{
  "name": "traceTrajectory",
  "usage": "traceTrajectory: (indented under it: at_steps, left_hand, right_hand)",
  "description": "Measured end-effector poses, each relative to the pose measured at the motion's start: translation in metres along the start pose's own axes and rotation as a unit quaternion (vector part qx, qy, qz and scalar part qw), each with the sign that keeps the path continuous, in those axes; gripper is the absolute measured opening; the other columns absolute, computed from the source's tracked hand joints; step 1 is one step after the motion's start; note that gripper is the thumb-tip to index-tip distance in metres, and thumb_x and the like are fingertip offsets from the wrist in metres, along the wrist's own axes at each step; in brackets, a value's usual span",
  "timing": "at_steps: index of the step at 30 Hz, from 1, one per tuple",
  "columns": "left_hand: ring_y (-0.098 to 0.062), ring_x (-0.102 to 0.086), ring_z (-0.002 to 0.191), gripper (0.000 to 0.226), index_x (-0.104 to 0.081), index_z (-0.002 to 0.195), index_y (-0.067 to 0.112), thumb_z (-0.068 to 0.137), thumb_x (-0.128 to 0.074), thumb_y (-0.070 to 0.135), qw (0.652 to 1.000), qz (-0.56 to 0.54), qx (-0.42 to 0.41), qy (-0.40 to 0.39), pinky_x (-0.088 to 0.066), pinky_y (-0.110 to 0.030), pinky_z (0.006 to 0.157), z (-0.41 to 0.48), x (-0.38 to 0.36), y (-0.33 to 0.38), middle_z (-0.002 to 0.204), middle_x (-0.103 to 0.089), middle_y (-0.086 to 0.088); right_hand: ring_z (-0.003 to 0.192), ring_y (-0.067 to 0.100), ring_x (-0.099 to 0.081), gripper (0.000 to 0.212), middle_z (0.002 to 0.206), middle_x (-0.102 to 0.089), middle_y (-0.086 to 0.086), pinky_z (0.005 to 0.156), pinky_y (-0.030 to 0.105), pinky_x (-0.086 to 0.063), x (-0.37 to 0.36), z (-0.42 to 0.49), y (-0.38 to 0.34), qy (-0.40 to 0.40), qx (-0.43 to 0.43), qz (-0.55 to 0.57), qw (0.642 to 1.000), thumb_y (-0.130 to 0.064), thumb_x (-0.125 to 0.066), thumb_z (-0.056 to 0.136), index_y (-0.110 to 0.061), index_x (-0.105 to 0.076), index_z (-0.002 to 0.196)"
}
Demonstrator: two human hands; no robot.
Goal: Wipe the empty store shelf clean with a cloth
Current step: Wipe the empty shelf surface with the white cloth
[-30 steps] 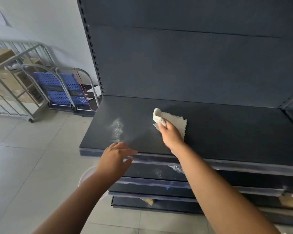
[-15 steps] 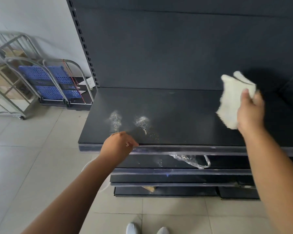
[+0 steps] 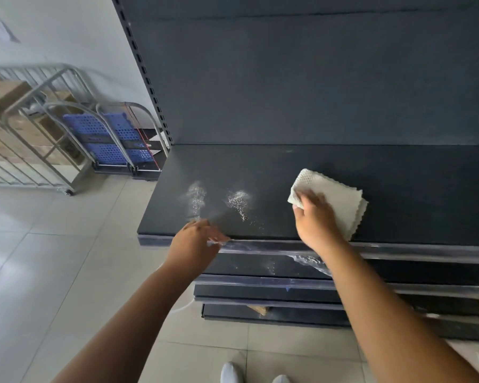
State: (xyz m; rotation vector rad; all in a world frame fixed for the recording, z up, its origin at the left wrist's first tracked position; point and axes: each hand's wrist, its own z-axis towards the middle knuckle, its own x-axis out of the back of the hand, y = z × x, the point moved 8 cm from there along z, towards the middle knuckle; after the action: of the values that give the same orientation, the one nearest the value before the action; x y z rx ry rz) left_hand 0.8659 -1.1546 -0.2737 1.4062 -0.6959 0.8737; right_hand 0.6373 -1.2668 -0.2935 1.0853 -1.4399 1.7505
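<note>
A dark, empty store shelf runs across the middle of the head view. Two patches of white dust lie on its left part. A folded cream cloth lies flat on the shelf to the right of the dust, with my right hand pressed on top of it. My left hand rests curled on the shelf's front edge, just below the dust, holding nothing. My right palm covers the cloth's near left part.
Lower shelves step out below the front edge, with crumpled clear plastic hanging there. Metal roll cages with cartons and a blue crate stand on the tiled floor at left. My shoes show at the bottom.
My right hand held the cloth in the air at the right half a second ago. It has come down and left, and the cloth now lies flat on the shelf. The left hand has stayed at the front edge.
</note>
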Motion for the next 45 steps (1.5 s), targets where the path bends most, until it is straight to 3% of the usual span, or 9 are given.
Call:
traceTrajectory:
  at_steps: [5, 8, 10, 17, 22, 29, 35, 40, 45]
  left_hand:
    - [-0.014, -0.059, 0.085, 0.027, -0.075, 0.089, 0.029, 0.074, -0.074, 0.007, 0.999, 0.024, -0.034, 0.011, -0.05, -0.029, 0.076, -0.01, 0.004, 0.002, 0.09, -0.067, 0.011]
    - [-0.015, -0.059, 0.09, 0.031, -0.073, 0.096, 0.026, 0.073, -0.076, 0.006, 0.996, 0.043, -0.08, -0.003, -0.047, -0.026, 0.079, -0.016, 0.008, 0.002, 0.097, -0.068, 0.008]
    - [-0.015, -0.058, 0.096, 0.035, -0.071, 0.105, 0.029, 0.076, -0.075, 0.01, 0.993, 0.072, -0.093, -0.011, -0.045, -0.026, 0.084, -0.019, 0.012, -0.005, 0.105, -0.068, 0.006]
    - [-0.019, -0.056, 0.1, 0.035, -0.065, 0.11, 0.04, 0.081, -0.069, 0.021, 0.99, 0.111, -0.083, -0.017, -0.051, -0.039, 0.085, -0.021, 0.044, -0.041, 0.111, -0.065, 0.008]
    - [-0.021, -0.059, 0.091, 0.026, -0.07, 0.1, 0.034, 0.085, -0.059, 0.015, 0.991, 0.114, -0.073, -0.018, -0.049, -0.032, 0.074, -0.013, 0.062, -0.073, 0.1, -0.067, 0.004]
    - [-0.018, -0.057, 0.091, 0.02, -0.07, 0.097, 0.031, 0.09, -0.056, 0.018, 0.992, 0.095, -0.075, -0.026, -0.049, -0.031, 0.075, -0.013, 0.082, -0.111, 0.101, -0.067, 0.006]
    - [-0.02, -0.056, 0.083, 0.028, -0.073, 0.1, 0.033, 0.087, -0.059, 0.013, 0.991, 0.078, -0.111, -0.008, -0.045, -0.031, 0.071, -0.022, 0.088, -0.119, 0.094, -0.067, 0.005]
    - [-0.025, -0.058, 0.065, 0.033, -0.077, 0.092, 0.027, 0.071, -0.074, 0.001, 0.986, 0.053, -0.157, -0.003, -0.051, -0.031, 0.058, -0.025, 0.089, -0.118, 0.072, -0.064, 0.002]
    - [-0.018, -0.054, 0.083, 0.027, -0.07, 0.107, 0.034, 0.089, -0.056, 0.018, 0.986, 0.029, -0.161, -0.024, -0.041, -0.028, 0.071, -0.016, 0.087, -0.13, 0.089, -0.062, 0.005]
  right_hand:
    - [0.144, 0.034, -0.016, 0.047, 0.156, -0.026, 0.01, 0.116, 0.047, -0.016, -0.077, -0.002, -0.113, -0.085, 0.065, 0.043, 0.993, -0.029, -0.035, 0.098, -0.02, -0.034, 0.144]
    - [0.131, 0.033, -0.04, 0.041, 0.141, -0.049, 0.011, 0.106, 0.042, -0.032, -0.09, 0.008, -0.157, -0.113, 0.025, 0.233, 0.966, -0.032, -0.035, 0.098, -0.021, -0.044, 0.137]
    - [0.115, 0.027, -0.054, 0.038, 0.127, -0.06, 0.01, 0.093, 0.035, -0.041, -0.086, 0.016, -0.163, -0.117, -0.066, 0.428, 0.894, -0.033, -0.037, 0.098, -0.019, -0.052, 0.13]
    - [0.088, 0.016, -0.069, 0.018, 0.09, -0.071, -0.011, 0.073, 0.031, -0.056, 0.021, 0.041, -0.074, 0.098, -0.146, 0.587, 0.791, -0.042, -0.049, 0.088, -0.036, -0.066, 0.09]
    - [0.091, 0.016, -0.062, 0.031, 0.094, -0.068, -0.017, 0.075, 0.019, -0.047, 0.074, 0.031, -0.021, 0.235, -0.108, 0.341, 0.904, -0.044, -0.042, 0.088, -0.036, -0.059, 0.112]
    - [0.1, 0.04, -0.055, 0.033, 0.118, -0.06, 0.016, 0.085, 0.042, -0.041, -0.022, 0.022, -0.041, 0.084, -0.117, 0.025, 0.989, -0.025, -0.04, 0.097, -0.019, -0.054, 0.126]
    - [0.109, 0.036, -0.052, 0.036, 0.126, -0.057, 0.011, 0.094, 0.041, -0.04, -0.113, 0.033, -0.193, -0.016, -0.002, 0.102, 0.995, -0.023, -0.043, 0.096, -0.022, -0.053, 0.131]
    - [0.111, 0.015, -0.052, 0.034, 0.114, -0.06, -0.009, 0.091, 0.016, -0.043, -0.146, 0.052, -0.271, -0.073, -0.083, 0.451, 0.885, -0.032, -0.04, 0.098, -0.025, -0.053, 0.128]
    - [0.1, 0.028, -0.063, 0.015, 0.11, -0.066, 0.011, 0.092, 0.047, -0.051, -0.108, 0.075, -0.251, 0.016, -0.169, 0.633, 0.755, -0.028, -0.048, 0.097, -0.02, -0.061, 0.095]
